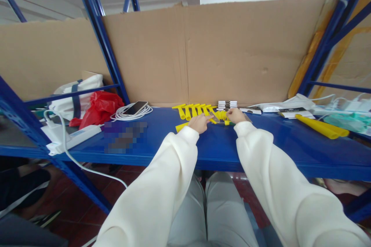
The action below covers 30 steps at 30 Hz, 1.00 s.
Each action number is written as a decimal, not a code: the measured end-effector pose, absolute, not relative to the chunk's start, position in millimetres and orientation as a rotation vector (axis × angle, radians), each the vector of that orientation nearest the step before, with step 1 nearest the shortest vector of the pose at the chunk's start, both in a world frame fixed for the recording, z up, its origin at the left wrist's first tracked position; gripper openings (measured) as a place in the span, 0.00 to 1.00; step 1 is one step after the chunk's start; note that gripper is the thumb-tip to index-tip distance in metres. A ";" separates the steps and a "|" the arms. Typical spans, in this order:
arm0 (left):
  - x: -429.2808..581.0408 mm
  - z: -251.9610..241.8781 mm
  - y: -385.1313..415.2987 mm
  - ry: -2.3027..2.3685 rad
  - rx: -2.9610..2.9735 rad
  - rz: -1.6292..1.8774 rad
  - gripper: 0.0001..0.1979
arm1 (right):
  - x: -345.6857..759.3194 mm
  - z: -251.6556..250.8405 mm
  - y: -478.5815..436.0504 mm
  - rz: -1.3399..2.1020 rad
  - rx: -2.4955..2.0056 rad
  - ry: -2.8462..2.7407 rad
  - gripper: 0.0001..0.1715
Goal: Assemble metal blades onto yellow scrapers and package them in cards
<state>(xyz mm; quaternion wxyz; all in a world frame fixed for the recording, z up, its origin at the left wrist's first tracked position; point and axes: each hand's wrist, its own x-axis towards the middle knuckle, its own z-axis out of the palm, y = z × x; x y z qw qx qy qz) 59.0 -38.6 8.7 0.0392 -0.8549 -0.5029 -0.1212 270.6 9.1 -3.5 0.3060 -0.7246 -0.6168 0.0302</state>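
Note:
Both hands meet over the back middle of the blue shelf. My left hand points rightward with its fingers together, at the edge of a small see-through piece that looks like clear plastic. My right hand is closed in a pinch beside small yellow parts; what its fingertips hold is too small to make out. Behind the left hand stands a row of several yellow T-shaped plastic pieces. Another yellow piece lies partly behind the left wrist.
A stack of white strips with dark bands stands against the cardboard wall. To the left are a phone on coiled white cable, a red bag and a power strip. Long yellow pieces lie right.

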 end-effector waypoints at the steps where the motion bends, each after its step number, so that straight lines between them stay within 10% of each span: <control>1: 59.1 8.9 -39.2 -1.546 -2.619 -0.370 0.25 | 268.4 -3.2 8.8 0.080 -1.937 -1.660 0.09; 30: 60.0 7.0 -37.5 -1.562 -2.638 -0.437 0.25 | 241.5 18.1 -10.7 -0.030 -2.287 -1.720 0.21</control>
